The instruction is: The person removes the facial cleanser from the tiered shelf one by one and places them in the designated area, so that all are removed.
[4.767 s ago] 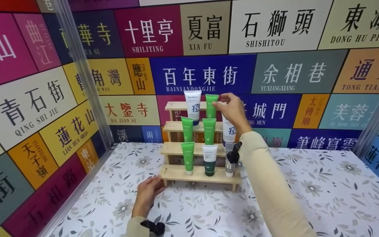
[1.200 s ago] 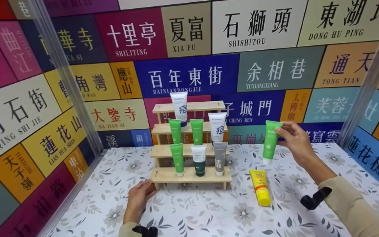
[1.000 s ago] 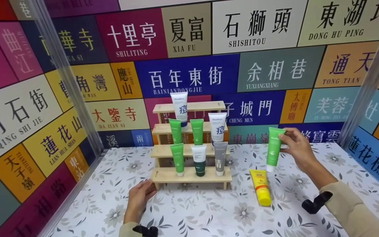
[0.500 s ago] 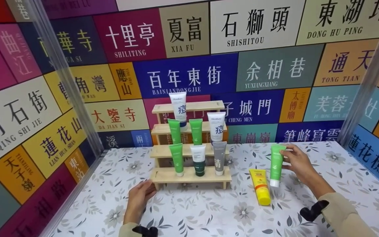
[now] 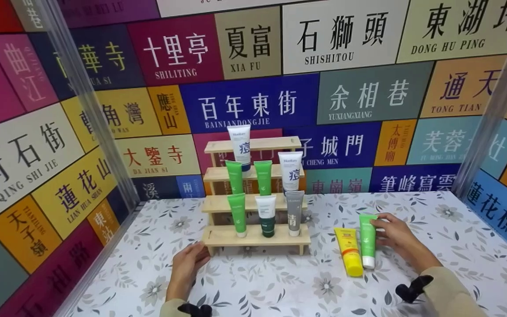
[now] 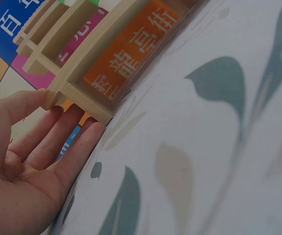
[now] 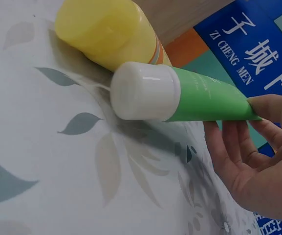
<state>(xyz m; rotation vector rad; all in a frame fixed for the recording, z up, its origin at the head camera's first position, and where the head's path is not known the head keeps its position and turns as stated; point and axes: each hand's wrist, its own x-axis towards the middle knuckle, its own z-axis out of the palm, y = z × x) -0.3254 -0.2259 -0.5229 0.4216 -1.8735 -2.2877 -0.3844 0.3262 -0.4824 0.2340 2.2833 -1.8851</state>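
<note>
The left hand point(image 5: 186, 265) holds the front left corner of a stepped wooden stand point(image 5: 255, 237); the left wrist view has its thumb against the step's edge and its fingers below and behind it. At the right, the right hand point(image 5: 399, 237) pinches the flat end of a green squeeze tube point(image 5: 368, 242) between thumb and fingers. That tube slants, its white cap point(image 7: 143, 92) low by the tabletop; whether the cap touches is unclear. Beside it a yellow squeeze tube point(image 5: 349, 252) lies on the table.
Upright on the stand are several squeeze tubes: white ones point(image 5: 241, 147) point(image 5: 291, 169), green ones point(image 5: 236, 215), a white and dark green one point(image 5: 267, 215), and a grey one point(image 5: 295, 213). A patterned cloth point(image 5: 253, 286) covers the table. Sign-printed walls point(image 5: 253, 101) rise behind and at both sides.
The right hand took the green tube off the stand's upper right, carried it rightward, then lowered it beside the yellow tube. The left hand has stayed at the stand's corner.
</note>
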